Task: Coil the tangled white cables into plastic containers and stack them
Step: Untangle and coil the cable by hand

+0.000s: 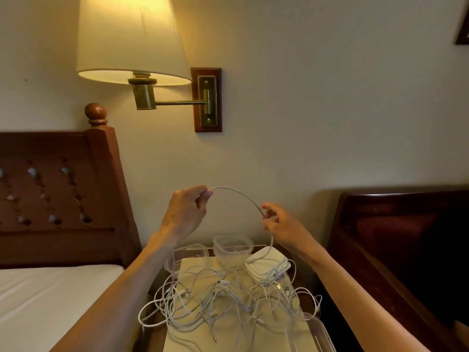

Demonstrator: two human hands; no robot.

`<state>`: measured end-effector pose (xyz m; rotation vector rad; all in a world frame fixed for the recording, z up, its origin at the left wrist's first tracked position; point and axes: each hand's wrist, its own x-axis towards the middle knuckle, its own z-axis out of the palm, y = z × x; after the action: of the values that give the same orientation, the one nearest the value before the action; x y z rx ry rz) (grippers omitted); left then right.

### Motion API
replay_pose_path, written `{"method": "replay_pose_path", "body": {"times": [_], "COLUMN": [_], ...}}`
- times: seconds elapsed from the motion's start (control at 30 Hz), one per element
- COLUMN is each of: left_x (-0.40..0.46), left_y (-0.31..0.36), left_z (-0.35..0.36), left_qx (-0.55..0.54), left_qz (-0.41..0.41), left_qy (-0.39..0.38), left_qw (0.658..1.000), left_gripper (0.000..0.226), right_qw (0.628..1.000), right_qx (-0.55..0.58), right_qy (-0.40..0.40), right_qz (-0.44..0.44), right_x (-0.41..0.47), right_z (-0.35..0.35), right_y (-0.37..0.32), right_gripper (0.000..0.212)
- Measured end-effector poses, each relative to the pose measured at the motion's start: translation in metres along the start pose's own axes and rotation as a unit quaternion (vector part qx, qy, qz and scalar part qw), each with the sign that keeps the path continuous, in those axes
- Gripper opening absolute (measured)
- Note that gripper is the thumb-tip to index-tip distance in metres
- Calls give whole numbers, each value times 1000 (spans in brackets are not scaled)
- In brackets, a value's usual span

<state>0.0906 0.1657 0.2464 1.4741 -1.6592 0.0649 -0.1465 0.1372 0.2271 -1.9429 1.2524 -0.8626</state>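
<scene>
A single white cable (239, 195) arcs in the air above the nightstand, held at both ends of the arc; the left hand (186, 212) pinches it between thumb and curled fingers at the higher end, the right hand (280, 224) pinches it lower down, and from there the cable drops past the right wrist toward the pile; where it joins the pile cannot be made out. Below the hands lies the tangle of white cables (223, 298), loops spilling over the left and right edges of a pale cloth (200, 266) that covers most of the nightstand (157, 336); individual cables cannot be followed through the knot, though a few connector ends show among them. At the far side of the cloth stands a clear round container (233, 248), open at the top; just left of it a second clear container (186, 255) is partly hidden by the left forearm; to the right, white lids (267, 262) lie stacked, a few cables crossing them. A further clear container (318, 334) at the near right corner is cut off by the bottom edge. Left of the nightstand is a bed (50, 301) with a carved wooden headboard (58, 194); right of it, dark wooden furniture (396, 237) lies too deep in shadow to identify; a lit wall lamp (132, 41) hangs above.
</scene>
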Motion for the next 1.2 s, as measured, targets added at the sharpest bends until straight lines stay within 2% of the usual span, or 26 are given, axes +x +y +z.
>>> {"method": "replay_pose_path", "body": {"times": [0.07, 0.17, 0.23, 0.3, 0.4, 0.5, 0.53, 0.6, 0.63, 0.67, 0.7, 0.73, 0.77, 0.8, 0.83, 0.87, 0.9, 0.93, 1.0, 1.1, 1.13, 1.17, 1.2], "left_x": [2, 5, 5, -1, -16, -21, -18, -6, 1, 10, 18, 26, 33, 39, 44, 48, 51, 54, 59, 54, 49, 43, 34], "left_y": [9, 19, 18, 14, 11, 24, 33, 47, 53, 58, 64, 69, 73, 77, 77, 76, 71, 63, 36, -13, -24, -27, -24], "left_z": [-1, -2, -6, -15, -34, -48, -48, -44, -41, -37, -34, -32, -30, -29, -28, -28, -30, -34, -47, -59, -59, -59, -58], "left_qx": [13, 32, 30, 3, -113, -229, -281, -382, -408, -423, -437, -451, -469, -486, -497, -497, -481, -450, -385, -341, -309, -242, -140], "left_qz": [57, 116, 129, 141, 77, -45, -90, -186, -222, -245, -259, -269, -281, -291, -295, -289, -282, -278, -289, -342, -354, -366, -373], "left_qy": [-20, -28, -52, -91, -173, -297, -288, -187, -133, -93, -67, -47, -28, -14, -3, 9, 28, 57, 114, 146, 120, 53, -50], "left_qw": [998, 992, 990, 986, 975, 926, 911, 886, 875, 867, 859, 850, 837, 824, 816, 818, 830, 847, 869, 863, 874, 897, 916], "left_gripper": [36, 34, 32, 33, 36, 30, 29, 30, 31, 32, 32, 33, 33, 34, 33, 32, 30, 27, 27, 32, 33, 33, 31], "right_qw": [998, 992, 988, 992, 991, 988, 984, 972, 965, 961, 962, 972, 982, 974, 941, 900, 870, 863, 874, 912, 925, 938, 950], "right_qx": [-20, 68, 120, 68, 14, -17, -36, -111, -132, -114, -63, 18, 117, 224, 332, 416, 466, 475, 447, 358, 330, 305, 277], "right_qy": [32, -2, 2, 41, 75, 119, 145, 173, 186, 201, 214, 194, 131, 39, -57, -120, -150, -162, -185, -193, -181, -162, -141], "right_qz": [-59, -107, -97, -100, -111, -100, -101, -115, -128, -149, -158, -133, -75, -17, 26, 44, 54, 56, 56, 56, 52, 45, 36], "right_x": [6, 11, 16, 21, 29, 40, 44, 46, 42, 34, 21, 6, -6, -16, -23, -30, -36, -42, -53, -63, -63, -59, -53], "right_z": [5, 10, 6, -12, -44, -49, -46, -31, -19, -4, 12, 29, 44, 56, 66, 72, 74, 72, 65, 45, 39, 36, 33], "right_y": [-10, -33, -39, -38, -31, -19, -17, -22, -30, -39, -49, -60, -70, -78, -81, -81, -82, -80, -73, -56, -55, -57, -61], "right_gripper": [45, 18, 31, 35, 36, 34, 30, 18, 30, 36, 31, 23, 24, 35, 44, 46, 43, 38, 35, 35, 35, 35, 36]}}
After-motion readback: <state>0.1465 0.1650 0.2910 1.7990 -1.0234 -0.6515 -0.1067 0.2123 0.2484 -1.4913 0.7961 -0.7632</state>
